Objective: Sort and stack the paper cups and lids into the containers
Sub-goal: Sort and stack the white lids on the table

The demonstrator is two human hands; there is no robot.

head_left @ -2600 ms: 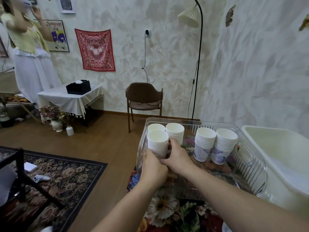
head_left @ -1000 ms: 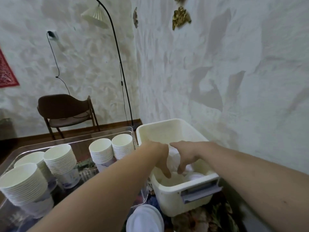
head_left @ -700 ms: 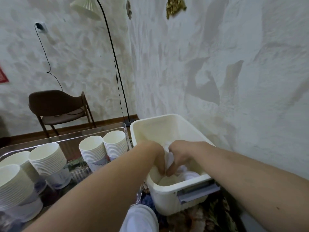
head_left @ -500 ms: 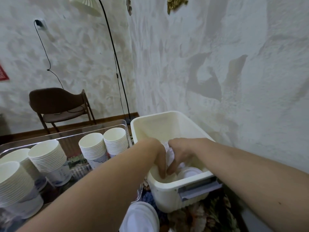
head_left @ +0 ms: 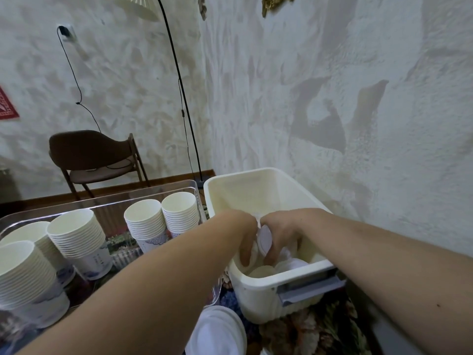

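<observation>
White lids [head_left: 265,239] are gripped by both your hands [head_left: 245,235] [head_left: 280,233] inside the cream bin [head_left: 258,290]. Beside it, the clear container [head_left: 153,192] holds cup stacks [head_left: 146,222].

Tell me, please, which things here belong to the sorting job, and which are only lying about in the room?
Part of the job:
- cup stacks
- clear bin holding them
- white tub
- lid between left hand and right hand
- lid pile in front

Just lying about:
- chair
- floor lamp
- wall cable
- red cloth
</observation>
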